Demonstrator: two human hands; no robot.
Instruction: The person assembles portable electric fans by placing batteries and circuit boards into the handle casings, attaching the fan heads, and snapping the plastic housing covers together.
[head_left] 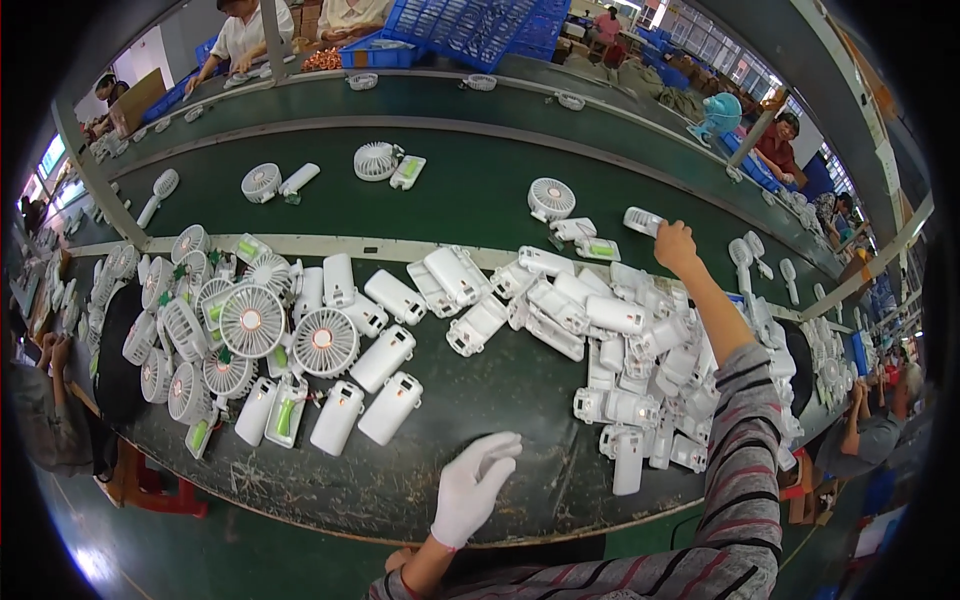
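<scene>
My left hand [473,492], in a white glove, hovers over the near edge of the dark worktable [500,400]. Its fingers are apart and hold nothing. My bare right hand [676,246] reaches out to the green conveyor belt [450,215]. Its fingers are closed on the end of a white plastic fan part [643,221], whose far side is partly greyish. Below that arm lies a heap of white fan handle shells [640,345]. Left of it are several loose white handles [385,358] and a pile of small white fan heads [251,321] with wires and green batteries.
On the belt sit a fan head with its handle [551,199], another fan head [376,160] and a handheld fan [158,195]. A pale rail [340,246] separates belt and table. Metal posts [98,165] rise at the sides. Other people work across the belt and at both sides.
</scene>
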